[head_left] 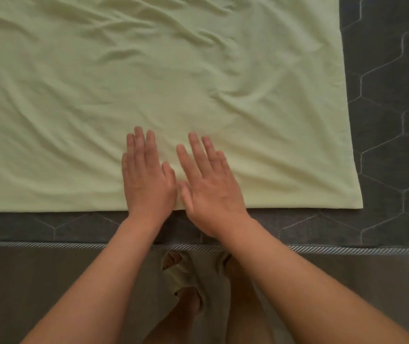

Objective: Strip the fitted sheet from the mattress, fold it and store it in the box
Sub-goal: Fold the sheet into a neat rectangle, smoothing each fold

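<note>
Sheet (148, 83) is already off and laid flat on the bare mattress (392, 120), so folding looks underway. Left hand (147, 177) and right hand (207, 184) press flat, fingers straight, gripping nothing, at its near edge. No box in view, so storing is still left.

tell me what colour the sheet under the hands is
Pale yellow-green, plain with no print; the sheet shows best in the head view.

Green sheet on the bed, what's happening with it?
A person stands by the bare grey mattress with the left hand and right hand flat, side by side, on the pale green sheet near its front edge. The sheet is already stripped and lies spread on top, wrinkled. It looks like smoothing before folding.
</note>
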